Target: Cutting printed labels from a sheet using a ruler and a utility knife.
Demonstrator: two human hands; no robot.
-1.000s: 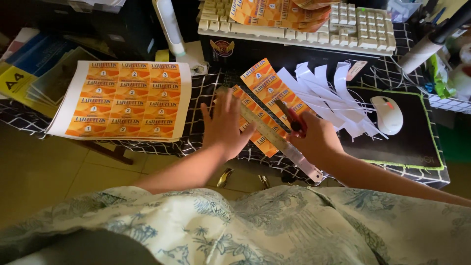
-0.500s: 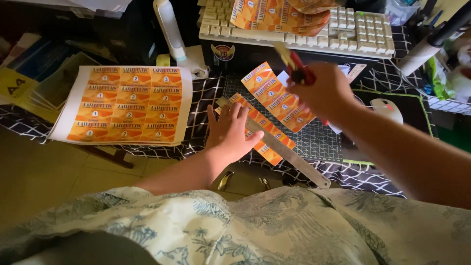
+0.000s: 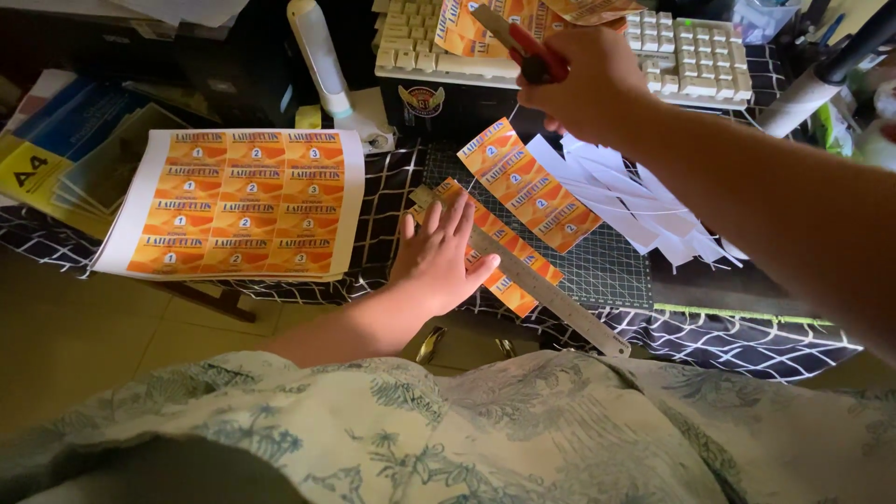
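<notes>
The left hand [image 3: 437,254] lay flat, pinning the metal ruler [image 3: 537,285] along the orange strip [image 3: 495,247], both running diagonally toward the lower right, while the right hand [image 3: 583,79] gripped the red cutter [image 3: 523,45] well above, at the frame's top.

The person wears a loose, pale cream shirt [image 3: 485,429] printed with blue-grey palm trees and leafy sprigs. Both forearms are bare, with no sleeves near the left hand [image 3: 437,257] or right hand [image 3: 583,79]; no rings or watch show.
</notes>
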